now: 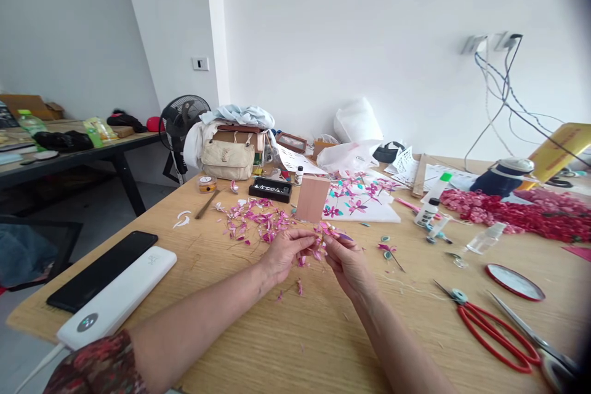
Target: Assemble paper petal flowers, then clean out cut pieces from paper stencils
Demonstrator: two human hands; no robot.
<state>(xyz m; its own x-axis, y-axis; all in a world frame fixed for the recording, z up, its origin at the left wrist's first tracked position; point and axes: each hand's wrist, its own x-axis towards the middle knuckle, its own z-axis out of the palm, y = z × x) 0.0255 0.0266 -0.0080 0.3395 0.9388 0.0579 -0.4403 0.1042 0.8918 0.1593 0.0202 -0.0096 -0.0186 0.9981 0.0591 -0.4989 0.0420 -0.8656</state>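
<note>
Both hands meet above the middle of the wooden table (258,332). My left hand (287,253) pinches the left side of a small pink-purple artificial flower (329,233). On its other side, the thumb and fingers of my right hand (347,258) close on the same flower. A purple petal sticks out past the right fingers; the exact grip points are partly hidden. Loose pink petals (265,221) lie scattered just beyond my left hand. To the right of my right hand rests a small flower with green-edged petals and a stem (388,249).
Red-handled scissors (496,332) and silver scissors (526,323) lie at right, near a round red-rimmed lid (514,282) and small bottles (427,212). A wooden block (313,198) stands behind my hands. A white power bank (120,295) and black phone (104,268) are at left.
</note>
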